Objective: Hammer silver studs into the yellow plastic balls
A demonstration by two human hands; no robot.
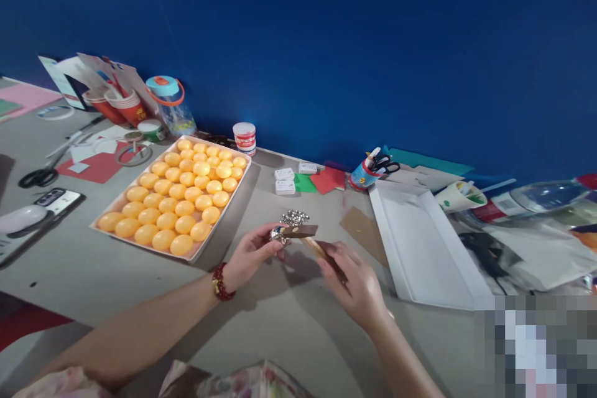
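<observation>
My left hand [252,256], with a red bead bracelet on its wrist, pinches a small shiny metal piece [278,234] just above the grey table [140,286]. My right hand [357,283] is closed round a wooden-handled tool [311,241] whose dark head meets that metal piece. Just behind them on the table lies a small pile of shiny metal bits [295,217]. Both hands hover near the table's middle, close together.
A tray of yellow balls [180,196] stands to the left. An empty white tray [422,242] and a brown card [366,230] lie to the right. Scissors [40,175], a phone [56,199], paper cups, a bottle, jars, coloured paper and small boxes line the blue wall.
</observation>
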